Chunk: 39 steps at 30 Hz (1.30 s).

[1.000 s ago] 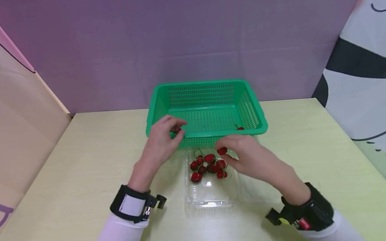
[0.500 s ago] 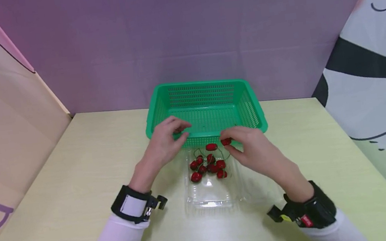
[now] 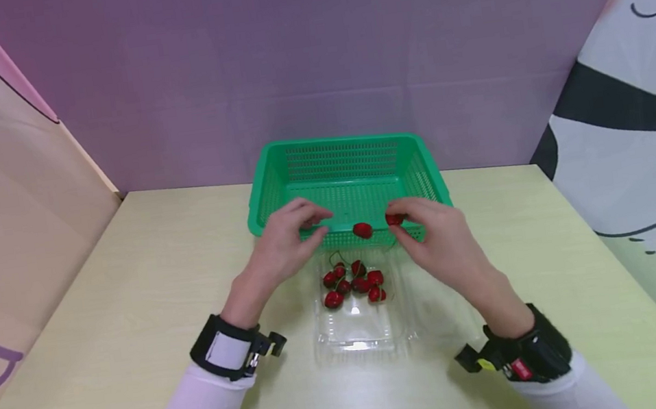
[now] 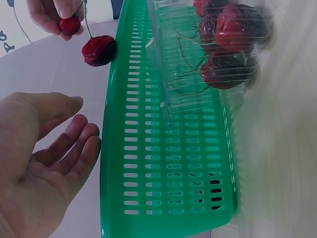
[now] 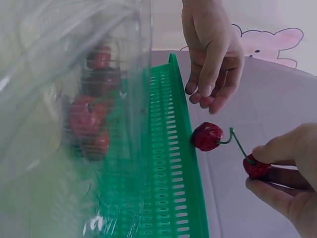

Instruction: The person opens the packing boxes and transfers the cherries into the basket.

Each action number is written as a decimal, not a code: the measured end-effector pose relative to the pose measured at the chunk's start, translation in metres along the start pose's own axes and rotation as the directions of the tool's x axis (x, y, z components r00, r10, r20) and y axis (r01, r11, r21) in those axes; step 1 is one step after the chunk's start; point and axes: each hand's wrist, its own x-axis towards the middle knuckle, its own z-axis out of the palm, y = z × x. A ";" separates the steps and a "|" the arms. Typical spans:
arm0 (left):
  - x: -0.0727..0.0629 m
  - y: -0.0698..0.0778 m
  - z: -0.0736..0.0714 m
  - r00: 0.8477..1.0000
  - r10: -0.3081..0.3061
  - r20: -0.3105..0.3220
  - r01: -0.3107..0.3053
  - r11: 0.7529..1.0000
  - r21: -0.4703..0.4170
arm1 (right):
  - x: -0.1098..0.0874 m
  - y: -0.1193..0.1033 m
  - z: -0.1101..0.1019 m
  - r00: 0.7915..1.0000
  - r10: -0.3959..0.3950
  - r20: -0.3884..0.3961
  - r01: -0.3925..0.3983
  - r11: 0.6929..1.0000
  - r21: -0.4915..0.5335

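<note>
My right hand (image 3: 440, 234) pinches a red cherry (image 3: 394, 218) between thumb and fingers, above the near right part of the green basket (image 3: 338, 139). A green stem joins it to a second cherry (image 5: 207, 136), which dangles by the basket's near rim. My left hand (image 3: 283, 241) is held over the basket's near left rim, thumb and fingers apart, with nothing between them in the left wrist view. In front of the basket, a clear plastic container (image 3: 354, 336) holds several cherries (image 3: 344, 287) with stems, grouped in its far half.
The container's clear lid (image 3: 442, 314) lies folded out to the right on the pale wooden table (image 3: 185, 251). Behind the basket rises a purple backdrop (image 3: 320, 46). Printed panels stand at left and right.
My right hand has moved away from me and rightward, lifting the joined cherries from above the container to the basket. My left hand has shifted slightly right; the red spot at its fingers is gone.
</note>
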 end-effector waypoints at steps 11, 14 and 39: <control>0.000 0.001 0.003 0.999 0.034 0.032 -0.033 0.999 -0.036 | 0.000 0.014 -0.001 0.991 0.047 -0.125 -0.047 0.999 0.005; -0.001 0.002 0.003 0.998 0.048 0.035 -0.047 0.998 -0.038 | 0.000 0.018 -0.001 0.986 0.081 -0.149 -0.079 0.997 0.016; -0.001 0.007 0.005 0.976 0.151 0.154 -0.140 0.987 -0.082 | -0.002 0.042 -0.003 0.930 0.294 -0.219 -0.306 0.952 -0.025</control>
